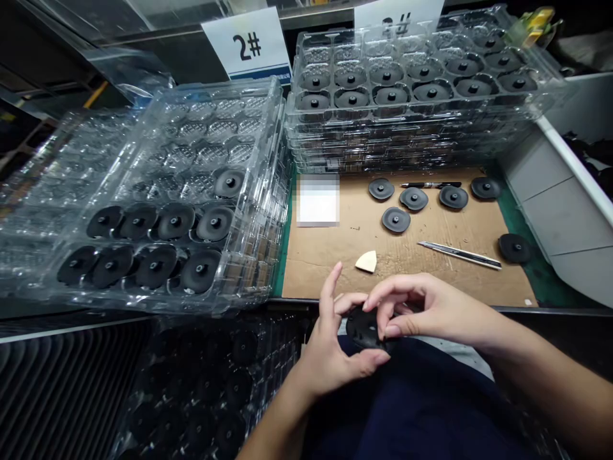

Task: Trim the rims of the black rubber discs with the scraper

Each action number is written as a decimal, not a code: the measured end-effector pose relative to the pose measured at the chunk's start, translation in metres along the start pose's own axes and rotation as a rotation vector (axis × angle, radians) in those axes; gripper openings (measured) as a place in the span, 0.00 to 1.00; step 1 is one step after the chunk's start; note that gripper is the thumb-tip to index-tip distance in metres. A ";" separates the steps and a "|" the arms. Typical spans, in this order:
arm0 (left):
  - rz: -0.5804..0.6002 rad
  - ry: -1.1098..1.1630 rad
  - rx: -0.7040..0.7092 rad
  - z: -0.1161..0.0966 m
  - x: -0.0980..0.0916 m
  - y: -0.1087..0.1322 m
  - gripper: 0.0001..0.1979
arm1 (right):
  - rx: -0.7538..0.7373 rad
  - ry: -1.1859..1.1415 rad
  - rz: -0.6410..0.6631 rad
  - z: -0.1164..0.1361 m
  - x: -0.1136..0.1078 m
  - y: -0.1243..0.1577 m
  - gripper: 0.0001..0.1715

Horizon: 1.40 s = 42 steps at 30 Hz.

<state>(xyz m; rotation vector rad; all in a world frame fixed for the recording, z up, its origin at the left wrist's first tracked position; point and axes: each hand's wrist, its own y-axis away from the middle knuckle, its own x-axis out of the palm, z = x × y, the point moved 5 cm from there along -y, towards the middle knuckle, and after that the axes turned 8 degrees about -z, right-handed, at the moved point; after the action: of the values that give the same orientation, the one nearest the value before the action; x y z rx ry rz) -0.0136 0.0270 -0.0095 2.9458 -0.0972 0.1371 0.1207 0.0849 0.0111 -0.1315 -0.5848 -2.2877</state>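
Observation:
Above my lap, just off the bench's front edge, my left hand grips a round black rubber-like disc by its rim, forefinger raised. The fingers of my right hand are pinched together at the disc's right side; whether something small is between them is hidden. A cream wedge-shaped piece lies on the cardboard beyond my hands. To its right rests a slim craft knife. Several similar black discs with a central stud, one of them a near disc, lie farther back on the cardboard.
Clear plastic trays stacked at left hold several black discs. Another tray stack stands at the back. A pen lies among the loose discs. One disc sits near the grey side wall. A darker tray of discs is below left.

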 end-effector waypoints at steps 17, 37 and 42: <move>-0.171 -0.160 -0.139 -0.006 -0.010 -0.018 0.13 | -0.062 -0.212 -0.142 -0.036 -0.025 -0.033 0.25; -0.134 -1.384 0.484 -0.216 -0.039 -0.224 0.14 | -0.333 0.340 -0.143 -0.051 -0.065 -0.148 0.08; -0.049 -1.379 0.606 -0.233 0.057 -0.396 0.13 | -0.282 0.292 -0.163 -0.055 -0.068 -0.161 0.16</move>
<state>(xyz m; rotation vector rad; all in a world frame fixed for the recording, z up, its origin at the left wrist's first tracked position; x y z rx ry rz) 0.0522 0.4563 0.1499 2.8767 -0.1797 -2.1441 0.0605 0.2024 -0.1155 0.1185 -0.1248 -2.4770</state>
